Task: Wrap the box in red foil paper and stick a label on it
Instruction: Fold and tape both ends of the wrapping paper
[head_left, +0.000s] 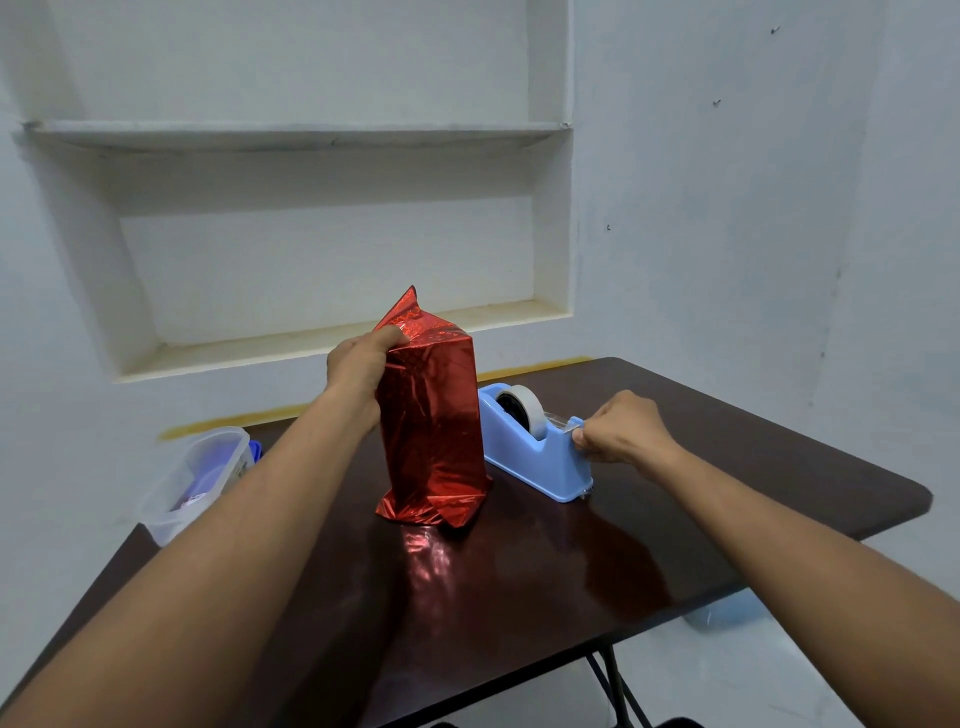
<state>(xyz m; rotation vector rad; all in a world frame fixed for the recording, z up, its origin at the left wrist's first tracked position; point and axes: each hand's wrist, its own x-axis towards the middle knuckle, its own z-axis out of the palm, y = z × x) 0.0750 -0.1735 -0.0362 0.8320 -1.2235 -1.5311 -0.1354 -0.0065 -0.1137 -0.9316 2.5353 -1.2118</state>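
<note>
A tall box wrapped in red foil paper (434, 421) stands upright in the middle of the dark table (519, 587). Loose foil sticks up in a point at its top. My left hand (363, 364) grips the box near its top left edge, fingers pressing the folded foil down. To the right stands a light blue tape dispenser (540, 454) with a white roll. My right hand (621, 428) pinches the clear tape strip (563, 422) at the dispenser's cutter end. No label is visible.
A clear plastic container (195, 480) with blue and white contents sits at the table's left edge. A white wall with a recessed shelf niche (322, 234) lies behind. The table's right edge drops off near my right forearm.
</note>
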